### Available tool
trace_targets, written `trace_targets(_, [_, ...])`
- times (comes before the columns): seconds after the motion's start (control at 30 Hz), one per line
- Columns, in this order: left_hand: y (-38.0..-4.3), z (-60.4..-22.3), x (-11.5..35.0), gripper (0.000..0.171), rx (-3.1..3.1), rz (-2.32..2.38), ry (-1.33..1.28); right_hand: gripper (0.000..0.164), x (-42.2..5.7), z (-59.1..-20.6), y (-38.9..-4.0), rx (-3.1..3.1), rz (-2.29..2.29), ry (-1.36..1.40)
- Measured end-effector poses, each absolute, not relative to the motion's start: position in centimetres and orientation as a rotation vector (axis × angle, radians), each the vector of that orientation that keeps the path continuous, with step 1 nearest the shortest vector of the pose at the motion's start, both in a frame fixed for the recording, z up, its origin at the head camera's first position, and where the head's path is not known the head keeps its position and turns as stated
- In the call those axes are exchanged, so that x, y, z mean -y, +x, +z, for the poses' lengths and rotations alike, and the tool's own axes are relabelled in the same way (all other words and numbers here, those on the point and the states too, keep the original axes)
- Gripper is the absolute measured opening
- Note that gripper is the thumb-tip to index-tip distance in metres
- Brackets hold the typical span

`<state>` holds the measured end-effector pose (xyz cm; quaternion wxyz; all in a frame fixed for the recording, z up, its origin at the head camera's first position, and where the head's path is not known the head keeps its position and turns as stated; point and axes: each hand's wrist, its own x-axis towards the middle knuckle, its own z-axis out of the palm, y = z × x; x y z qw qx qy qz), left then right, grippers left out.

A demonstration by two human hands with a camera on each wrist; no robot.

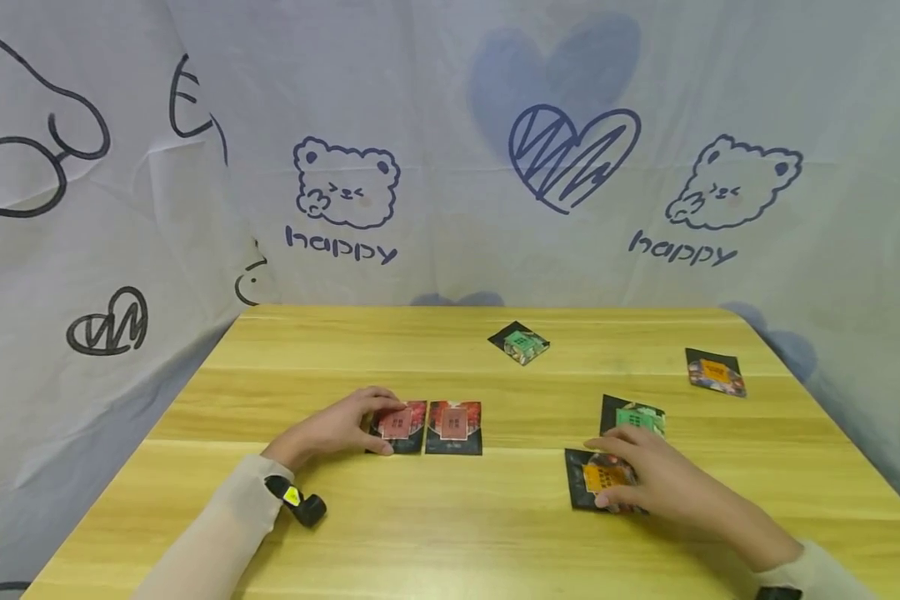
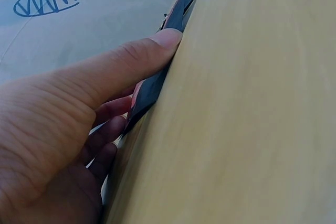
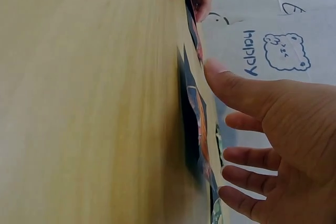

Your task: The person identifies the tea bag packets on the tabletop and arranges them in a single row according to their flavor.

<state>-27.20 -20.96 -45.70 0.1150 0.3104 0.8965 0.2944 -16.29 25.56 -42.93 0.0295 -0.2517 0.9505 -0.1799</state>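
Observation:
At the centre left, my left hand [image 1: 341, 429] holds a black sachet with a red label [image 1: 396, 423] at the table surface. Its thumb [image 2: 167, 39] lies along the sachet's near edge, and the fingers reach over its far side. Right beside it lies a second red-labelled sachet [image 1: 453, 427]. My right hand [image 1: 656, 479] is over an orange-labelled sachet [image 1: 603, 477], thumb and fingers spread around it. In the right wrist view, the hand [image 3: 283, 140] has its fingers loosely extended, apart from that sachet [image 3: 197, 114]. Just behind it lies a green-labelled sachet [image 1: 633, 414], partly covered by the fingers.
Another green-labelled sachet [image 1: 521, 342] lies near the back of the wooden table [image 1: 390, 525]. A further orange-labelled one [image 1: 715, 372] is at the back right. Behind the table hangs a pale cloth [image 1: 450, 150] with printed bears and hearts.

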Motion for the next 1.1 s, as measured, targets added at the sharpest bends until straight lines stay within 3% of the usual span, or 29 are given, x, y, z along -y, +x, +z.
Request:
trace_targets(0.77, [-27.0,-45.8,21.1,0.071,-2.627,0.856,0.889,0.082,-26.1,-43.7,-16.8,-2.851,-0.517,-0.790])
trace_targets(1.1, [-27.4,-45.6,21.0,0.071,-2.644,0.835,0.918,0.076,-25.7,-43.1,-18.1,-2.806,-0.520,-0.809])
